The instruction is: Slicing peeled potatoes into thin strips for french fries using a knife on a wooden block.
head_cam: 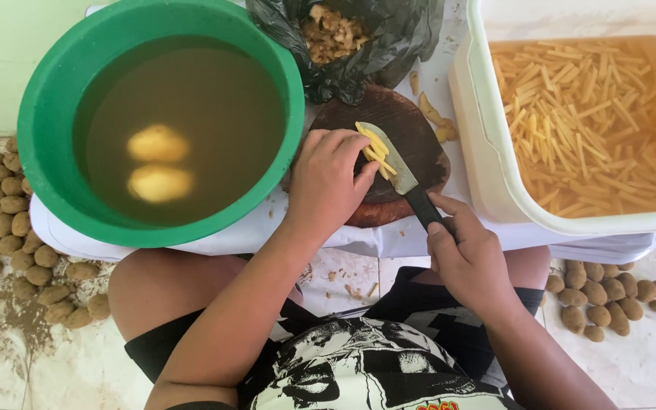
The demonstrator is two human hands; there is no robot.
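Gripping the knife (404, 179) by its black handle, your right hand (468, 258) lays the blade flat on the round wooden board (411, 133). Yellow potato sticks (374, 149) lie on the blade, touching your left hand (328, 182), whose fingers (341, 141) curl together over them.

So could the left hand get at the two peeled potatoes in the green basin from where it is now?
Probably yes. The left hand rests on the cutting board right beside the green basin, which is open on top, and the peeled potatoes lie under murky water with nothing between.
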